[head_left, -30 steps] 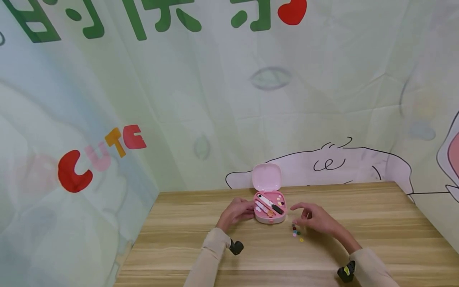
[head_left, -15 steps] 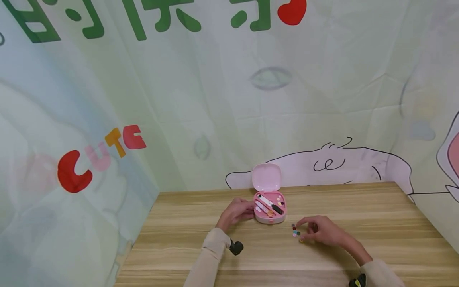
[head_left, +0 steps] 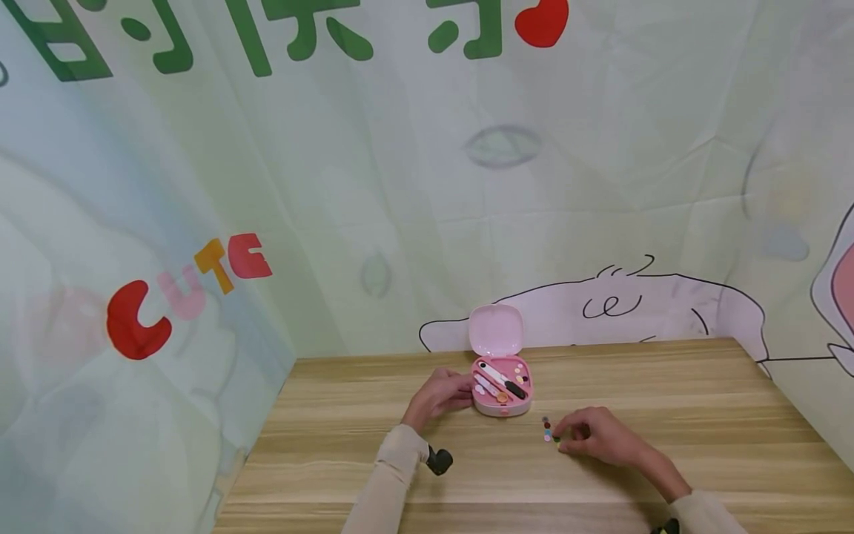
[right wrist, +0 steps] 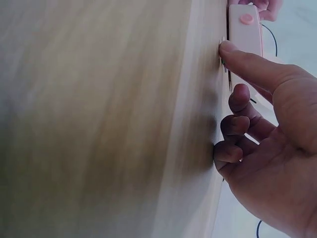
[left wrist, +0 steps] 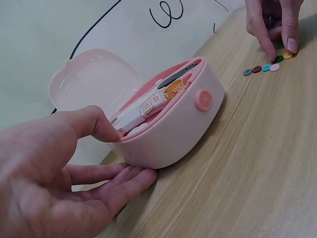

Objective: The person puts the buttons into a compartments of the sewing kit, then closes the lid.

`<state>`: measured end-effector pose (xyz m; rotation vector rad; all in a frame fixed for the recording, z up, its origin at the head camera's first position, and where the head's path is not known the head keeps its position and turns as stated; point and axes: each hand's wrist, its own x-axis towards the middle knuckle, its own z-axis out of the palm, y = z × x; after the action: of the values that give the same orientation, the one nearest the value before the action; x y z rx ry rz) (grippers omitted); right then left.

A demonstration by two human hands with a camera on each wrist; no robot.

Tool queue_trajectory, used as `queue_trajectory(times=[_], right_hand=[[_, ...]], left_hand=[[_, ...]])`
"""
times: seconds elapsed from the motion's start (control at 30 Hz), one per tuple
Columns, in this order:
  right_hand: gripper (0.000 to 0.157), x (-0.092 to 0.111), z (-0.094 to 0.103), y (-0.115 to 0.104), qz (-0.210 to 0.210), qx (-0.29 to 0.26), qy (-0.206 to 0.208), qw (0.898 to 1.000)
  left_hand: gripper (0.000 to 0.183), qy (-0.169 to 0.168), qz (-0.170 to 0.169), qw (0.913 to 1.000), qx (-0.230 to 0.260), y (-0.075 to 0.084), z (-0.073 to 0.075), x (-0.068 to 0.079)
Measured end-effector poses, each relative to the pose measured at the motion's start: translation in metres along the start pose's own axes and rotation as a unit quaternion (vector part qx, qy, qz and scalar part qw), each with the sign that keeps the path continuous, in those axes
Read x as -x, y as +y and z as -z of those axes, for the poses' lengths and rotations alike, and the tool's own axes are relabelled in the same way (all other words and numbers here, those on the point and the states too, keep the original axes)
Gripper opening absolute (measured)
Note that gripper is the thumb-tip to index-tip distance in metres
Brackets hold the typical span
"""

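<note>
A pink sewing kit box stands on the table with its lid raised. My left hand grips its left side, thumb on the rim and fingers low against the wall. Inside lie a tape measure, a dark-handled tool and small buttons. To the right of the box, loose buttons lie in a short row: grey, dark red, blue, pink, green and yellow. My right hand touches the green one with the index finger and the yellow one with the thumb.
The wooden table extends around both hands. A printed cloth backdrop hangs behind its far edge, close behind the raised lid. Dark wrist cameras sit at both sleeves.
My right hand has moved toward me and down onto the near end of the button row. The yellow button has shifted slightly toward the green one. The left hand and box stay in place.
</note>
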<state>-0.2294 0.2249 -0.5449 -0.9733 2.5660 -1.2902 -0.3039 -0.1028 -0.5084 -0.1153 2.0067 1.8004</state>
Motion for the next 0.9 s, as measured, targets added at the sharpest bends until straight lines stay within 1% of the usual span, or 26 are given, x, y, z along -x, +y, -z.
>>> queue_trajectory(times=[0.17, 0.27, 0.4, 0.5, 0.67, 0.77, 0.9], right_hand=[[0.012, 0.0005, -0.0021, 0.0018, 0.017, 0.007, 0.012, 1.000], [0.010, 0.0002, -0.0025, 0.0022, 0.014, 0.009, 0.013, 1.000], [0.010, -0.0002, -0.0022, 0.0011, 0.000, 0.011, 0.011, 1.000], [0.011, -0.0003, -0.0018, -0.0006, -0.009, 0.008, 0.009, 1.000], [0.017, -0.0003, -0.0017, -0.0017, -0.012, -0.004, 0.002, 1.000], [0.019, -0.0001, -0.0018, -0.0006, -0.004, -0.005, -0.002, 1.000], [0.016, 0.0004, -0.0024, 0.0020, 0.015, 0.000, 0.001, 1.000]], left_hand=[[0.029, 0.001, 0.002, 1.0000, -0.003, -0.0001, -0.0005, 0.0008], [0.029, 0.001, 0.002, 1.0000, -0.002, -0.0002, -0.0005, 0.0009], [0.028, -0.001, 0.003, 1.0000, 0.000, -0.0001, 0.0000, 0.0005], [0.027, -0.002, 0.003, 1.0000, 0.003, -0.0007, 0.0004, -0.0005], [0.025, -0.003, 0.003, 1.0000, 0.005, -0.0014, 0.0011, -0.0021], [0.025, -0.003, 0.005, 1.0000, 0.005, -0.0016, 0.0013, -0.0025], [0.026, -0.004, 0.004, 1.0000, 0.005, -0.0011, 0.0011, -0.0018]])
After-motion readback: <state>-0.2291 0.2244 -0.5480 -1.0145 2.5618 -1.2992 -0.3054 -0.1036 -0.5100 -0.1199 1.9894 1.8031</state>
